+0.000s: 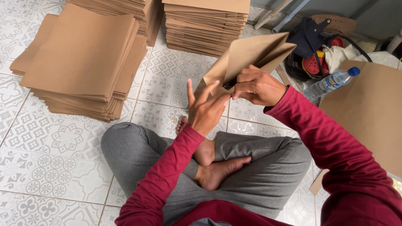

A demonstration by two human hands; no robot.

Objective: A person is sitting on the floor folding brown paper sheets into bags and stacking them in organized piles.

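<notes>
Patterned tile floor (63, 167) forms the work surface; person sits cross-legged on it, seen from above. Right hand (257, 86) is closed, pinching the lower edge of a folded brown paper piece (251, 54), held in the air just above and beyond both hands. Left hand (205, 109) is open, fingers spread, fingertips touching the same piece's lower corner from the near side. Far left of the hands: low stack of flat brown sheets (79, 58); beyond the hands, two taller stacks (205, 25). Right of the right hand: clear water bottle (331, 82) w/ blue cap, dark bag (312, 35), large brown sheet (368, 109). Judgement: fold goes best w/ edges aligned before pressing, right-hand pinch kept firm, left fingertips running along the crease.
</notes>
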